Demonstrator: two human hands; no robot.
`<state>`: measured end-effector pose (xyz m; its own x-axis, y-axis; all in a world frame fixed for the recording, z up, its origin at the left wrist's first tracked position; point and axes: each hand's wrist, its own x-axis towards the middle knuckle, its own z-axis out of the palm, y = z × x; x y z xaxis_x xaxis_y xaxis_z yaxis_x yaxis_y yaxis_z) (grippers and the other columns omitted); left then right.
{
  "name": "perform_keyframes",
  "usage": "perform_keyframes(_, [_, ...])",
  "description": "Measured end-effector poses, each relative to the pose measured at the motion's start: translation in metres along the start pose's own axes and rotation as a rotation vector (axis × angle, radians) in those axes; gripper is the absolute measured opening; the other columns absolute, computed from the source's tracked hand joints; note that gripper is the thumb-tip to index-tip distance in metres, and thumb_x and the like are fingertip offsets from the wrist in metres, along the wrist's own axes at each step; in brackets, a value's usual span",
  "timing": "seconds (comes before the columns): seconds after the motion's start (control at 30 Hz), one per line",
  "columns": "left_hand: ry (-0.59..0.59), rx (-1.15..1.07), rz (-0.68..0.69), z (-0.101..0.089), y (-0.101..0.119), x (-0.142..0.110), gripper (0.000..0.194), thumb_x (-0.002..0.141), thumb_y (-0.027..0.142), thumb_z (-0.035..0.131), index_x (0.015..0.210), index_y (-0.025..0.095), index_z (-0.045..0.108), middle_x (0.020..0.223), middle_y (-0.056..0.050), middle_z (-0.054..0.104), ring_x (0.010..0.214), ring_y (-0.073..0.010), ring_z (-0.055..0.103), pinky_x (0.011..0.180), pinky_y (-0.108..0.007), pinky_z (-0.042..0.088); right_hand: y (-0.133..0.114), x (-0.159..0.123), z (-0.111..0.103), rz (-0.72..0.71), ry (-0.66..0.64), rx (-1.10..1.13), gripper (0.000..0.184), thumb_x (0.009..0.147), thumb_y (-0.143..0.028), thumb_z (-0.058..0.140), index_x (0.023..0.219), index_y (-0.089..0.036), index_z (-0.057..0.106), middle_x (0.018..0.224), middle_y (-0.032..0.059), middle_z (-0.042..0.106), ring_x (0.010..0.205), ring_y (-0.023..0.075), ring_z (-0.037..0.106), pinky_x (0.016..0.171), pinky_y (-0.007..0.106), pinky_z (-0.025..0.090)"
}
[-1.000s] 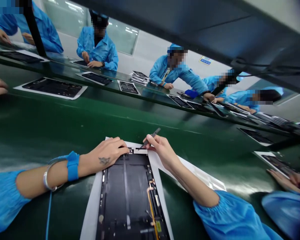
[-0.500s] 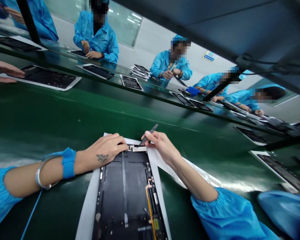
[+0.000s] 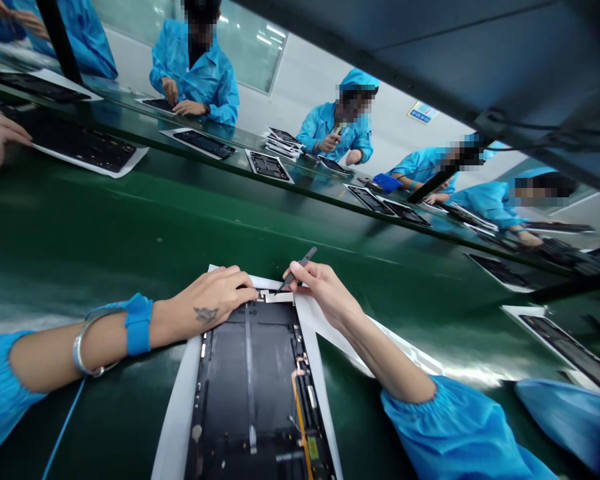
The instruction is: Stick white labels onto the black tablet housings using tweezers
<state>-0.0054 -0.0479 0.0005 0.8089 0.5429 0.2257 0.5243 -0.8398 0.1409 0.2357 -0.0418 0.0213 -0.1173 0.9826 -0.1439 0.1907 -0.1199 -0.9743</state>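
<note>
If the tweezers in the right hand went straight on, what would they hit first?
The tweezers in the right hand would probably meet the small white strip at the top of the dark panel first, though depth is hard to judge.

**Matt black rectangular tablet panel (image 3: 247, 383) on a smooth white paper sheet (image 3: 176, 413), over a glossy dark-green conveyor belt (image 3: 130, 233)**

Slim black tweezers (image 3: 300, 269) look matt, a flat amber ribbon cable (image 3: 300, 420) faintly shiny, a blue gathered cloth sleeve (image 3: 455, 430) soft, and a silver metal bangle (image 3: 79, 347) polished.
</note>
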Motion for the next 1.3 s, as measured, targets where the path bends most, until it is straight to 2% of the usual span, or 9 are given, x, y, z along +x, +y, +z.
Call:
perform_keyframes(0.53, [0.033, -0.030, 0.023, -0.003, 0.001, -0.001, 0.035, 0.097, 0.006, 0.035, 0.110, 0.018, 0.065, 0.111, -0.008, 0.064, 0.095, -0.0210, 0.056, 0.079, -0.033, 0.049, 0.001, 0.001, 0.000, -0.022, -0.006, -0.055, 0.053, 0.069, -0.069, 0.074, 0.063, -0.018, 0.061, 0.063, 0.0010, 0.057, 0.066, 0.0151, 0.053, 0.069, 0.030, 0.044])
perform_keyframes(0.8, [0.021, -0.048, 0.008, 0.000, -0.001, 0.000, 0.041, 0.098, 0.006, 0.033, 0.123, 0.021, 0.061, 0.107, -0.008, 0.059, 0.092, -0.0216, 0.052, 0.075, -0.032, 0.045, 0.001, 0.000, 0.001, -0.039, 0.003, -0.073, 0.053, 0.068, -0.070, 0.073, 0.071, -0.018, 0.066, 0.059, -0.0001, 0.057, 0.063, 0.0155, 0.053, 0.067, 0.031, 0.043])
perform_keyframes(1.0, [0.005, -0.072, -0.001, 0.004, -0.005, 0.002, 0.046, 0.096, 0.006, 0.035, 0.128, 0.026, 0.061, 0.108, -0.008, 0.056, 0.091, -0.0222, 0.049, 0.075, -0.033, 0.043, 0.012, 0.000, 0.000, -0.153, 0.065, -0.205, 0.055, 0.075, -0.073, 0.066, 0.074, -0.017, 0.067, 0.061, 0.0014, 0.061, 0.062, 0.0173, 0.056, 0.066, 0.031, 0.043])
perform_keyframes(1.13, [0.001, -0.025, 0.011, 0.005, -0.005, 0.001, 0.046, 0.098, 0.007, 0.034, 0.131, 0.026, 0.059, 0.108, -0.008, 0.057, 0.092, -0.0222, 0.051, 0.074, -0.032, 0.043, 0.016, -0.008, 0.002, -0.241, 0.160, -0.164, 0.051, 0.080, -0.070, 0.064, 0.079, -0.019, 0.069, 0.072, 0.0045, 0.067, 0.071, 0.0219, 0.065, 0.073, 0.034, 0.050])
perform_keyframes(1.3, [-0.016, 0.003, 0.002, 0.003, -0.004, -0.001, 0.043, 0.098, 0.007, 0.035, 0.129, 0.023, 0.060, 0.109, -0.009, 0.059, 0.094, -0.0223, 0.053, 0.077, -0.034, 0.046, 0.014, -0.022, 0.012, -0.384, 0.131, -0.258, 0.041, 0.088, -0.060, 0.061, 0.082, -0.021, 0.072, 0.088, 0.0075, 0.072, 0.082, 0.0248, 0.066, 0.070, 0.032, 0.050])
